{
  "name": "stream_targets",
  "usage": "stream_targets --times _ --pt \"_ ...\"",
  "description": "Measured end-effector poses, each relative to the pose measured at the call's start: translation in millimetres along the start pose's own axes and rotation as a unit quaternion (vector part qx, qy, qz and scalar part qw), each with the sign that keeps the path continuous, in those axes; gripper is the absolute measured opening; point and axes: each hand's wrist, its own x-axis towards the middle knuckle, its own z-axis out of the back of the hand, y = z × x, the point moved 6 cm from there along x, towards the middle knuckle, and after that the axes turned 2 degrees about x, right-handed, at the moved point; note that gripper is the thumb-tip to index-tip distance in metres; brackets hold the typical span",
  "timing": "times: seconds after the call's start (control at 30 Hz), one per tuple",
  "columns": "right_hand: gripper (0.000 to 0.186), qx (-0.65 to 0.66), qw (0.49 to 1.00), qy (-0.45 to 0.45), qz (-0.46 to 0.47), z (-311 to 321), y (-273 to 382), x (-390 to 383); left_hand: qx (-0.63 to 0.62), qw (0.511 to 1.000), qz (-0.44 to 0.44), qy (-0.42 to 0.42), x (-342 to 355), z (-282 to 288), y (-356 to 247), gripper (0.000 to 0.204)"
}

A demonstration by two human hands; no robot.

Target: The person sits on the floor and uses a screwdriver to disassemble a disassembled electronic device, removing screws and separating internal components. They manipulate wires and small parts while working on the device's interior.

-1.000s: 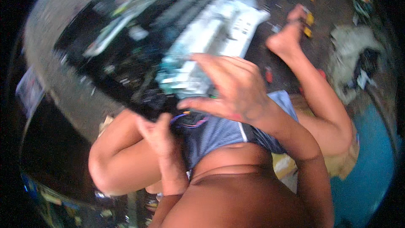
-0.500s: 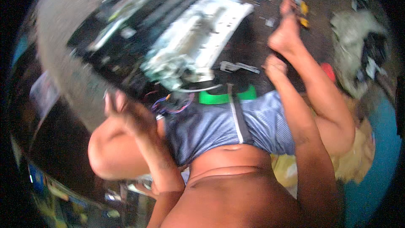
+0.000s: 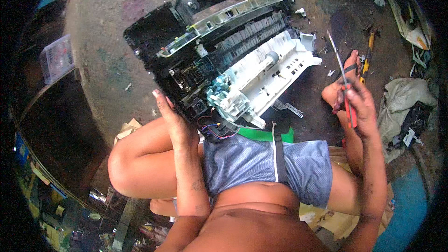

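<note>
A partly stripped printer lies tilted in front of me, its black frame showing gears, loose wires and a translucent bar. A white plastic tray section sits on its near right side. My left hand is closed at the frame's near left edge, thumb up along the side, the other fingers mostly hidden. Off to the right, clear of the printer, my right hand is wrapped round the red and black handle of a screwdriver. Its long metal shaft points up and away from me.
Beyond my right foot lies a yellow-handled tool. A grey cloth with dark scraps is at the right. Small plastic bits litter the dark floor. A clear plastic crate stands at the far left; a blue surface is lower right.
My left hand has come up from beside my knee to the printer's edge. My right hand has risen from near my ankle, and the screwdriver now shows in it. The view has steadied.
</note>
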Motion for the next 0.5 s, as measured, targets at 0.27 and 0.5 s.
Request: stream_targets --times 0.27,0.5 --pt "0.037 -0.509 0.849 0.125 0.071 -93 86 31 -0.014 0.995 0.051 -0.086 -3 13 4 0.078" --pt "0.029 -0.411 0.896 0.164 -0.03 -114 92 68 -0.022 0.99 0.041 -0.133 -7 9 -1 0.077"
